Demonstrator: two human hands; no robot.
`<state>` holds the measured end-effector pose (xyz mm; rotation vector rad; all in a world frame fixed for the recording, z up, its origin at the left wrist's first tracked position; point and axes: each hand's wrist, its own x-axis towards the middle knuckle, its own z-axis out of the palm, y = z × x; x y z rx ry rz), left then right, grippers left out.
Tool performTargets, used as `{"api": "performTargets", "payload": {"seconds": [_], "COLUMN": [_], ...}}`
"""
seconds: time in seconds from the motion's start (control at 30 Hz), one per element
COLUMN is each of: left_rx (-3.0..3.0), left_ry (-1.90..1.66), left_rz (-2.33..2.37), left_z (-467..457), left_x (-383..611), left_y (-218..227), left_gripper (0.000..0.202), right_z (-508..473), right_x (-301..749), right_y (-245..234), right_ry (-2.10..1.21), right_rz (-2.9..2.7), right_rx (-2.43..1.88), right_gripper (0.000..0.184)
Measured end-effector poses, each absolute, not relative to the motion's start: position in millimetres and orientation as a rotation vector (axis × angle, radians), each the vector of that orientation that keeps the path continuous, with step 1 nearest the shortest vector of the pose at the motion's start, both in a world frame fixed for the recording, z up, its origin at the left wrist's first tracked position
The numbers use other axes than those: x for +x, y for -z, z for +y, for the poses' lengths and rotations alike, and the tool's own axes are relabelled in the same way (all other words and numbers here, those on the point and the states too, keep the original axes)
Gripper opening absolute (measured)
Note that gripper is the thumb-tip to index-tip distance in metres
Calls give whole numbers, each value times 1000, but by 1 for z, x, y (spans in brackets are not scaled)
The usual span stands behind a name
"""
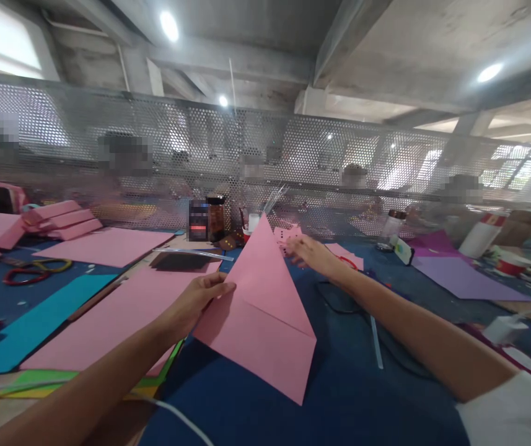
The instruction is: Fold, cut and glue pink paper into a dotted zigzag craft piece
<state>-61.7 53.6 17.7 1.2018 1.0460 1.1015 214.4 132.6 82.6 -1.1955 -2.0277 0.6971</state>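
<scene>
My left hand pinches the left edge of a folded pink sheet of paper, thumb on top. The sheet is held up over the blue table, its pointed end away from me and a fold line across its middle. Beyond it, my right hand reaches out with slightly bent fingers apart, close to a small pink piece with dark dots. Whether the fingertips touch that piece, I cannot tell. Behind the paper's tip stand a cup and a bundle of thin clear sticks, partly hidden.
Pink sheets and a blue strip lie at left, near scissors and folded pink boxes. A glue stick and cables lie at right, with purple paper. A perforated metal screen closes the back; people sit beyond.
</scene>
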Motion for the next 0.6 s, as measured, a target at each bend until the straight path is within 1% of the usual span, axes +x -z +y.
{"api": "performTargets", "payload": {"seconds": [0.07,0.2,0.27,0.37,0.53,0.6], "left_rx": [1193,1147,1141,1192,1207,1226], "left_ry": [-1083,-958,-889,-839,-770,-775], "left_rz": [1053,1022,997,989,1009,1073], "left_z": [51,46,44,43,42,45], "left_x": [-58,-53,-51,-50,-45,-46], "left_y": [-17,-18,-18,-19,-19,-16], "left_gripper": [33,35,35,29,27,33], "right_z": [119,99,96,97,97,95], "right_x": [222,230,234,240,248,248], "right_y": [-58,-31,-30,-33,-30,-27], "right_ry": [-862,-1036,-1095,-1163,-1205,-1216], "right_rz": [-2064,-2067,-2065,-2092,-2160,-2200], "right_rx": [-1207,-1197,-1191,-1163,-1157,-1173], "right_gripper": [51,38,36,34,29,29]}}
